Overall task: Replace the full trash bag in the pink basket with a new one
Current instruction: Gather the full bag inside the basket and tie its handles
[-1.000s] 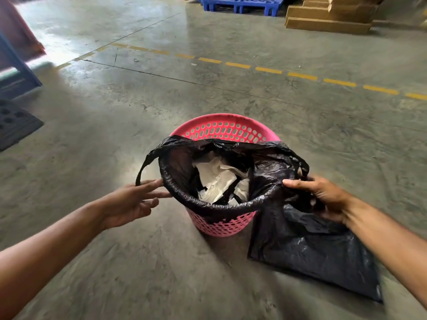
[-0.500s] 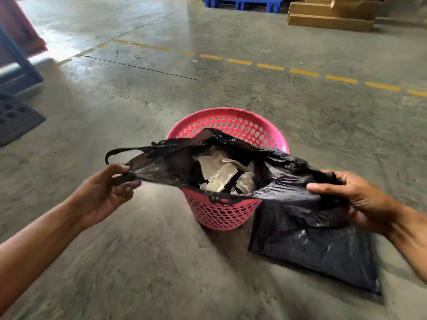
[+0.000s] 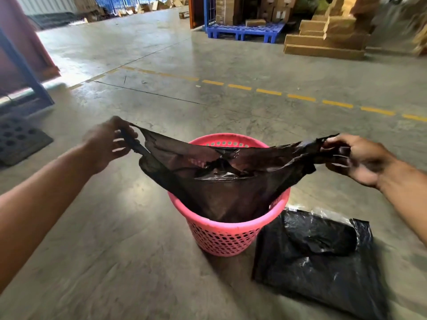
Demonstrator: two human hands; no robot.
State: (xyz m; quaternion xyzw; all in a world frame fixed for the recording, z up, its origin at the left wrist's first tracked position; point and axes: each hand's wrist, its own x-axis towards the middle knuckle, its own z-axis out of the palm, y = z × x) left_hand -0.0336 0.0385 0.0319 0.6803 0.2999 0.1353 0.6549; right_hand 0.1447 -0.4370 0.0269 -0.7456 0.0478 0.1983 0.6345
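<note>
Counted: one pink perforated plastic basket (image 3: 227, 236); two black plastic trash bags (image 3: 231, 188) (image 3: 321, 262), second at 4 o'clock; two bare hands (image 3: 108, 144) (image 3: 360, 158); one blue plastic pallet (image 3: 245, 31).

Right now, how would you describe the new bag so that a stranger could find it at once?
Find the pink basket standing on the concrete floor. The new bag lies flat on the floor against the basket's near right side. Unlike the full bag, which both hands pull up out of the basket, it is folded and nobody touches it.
</note>
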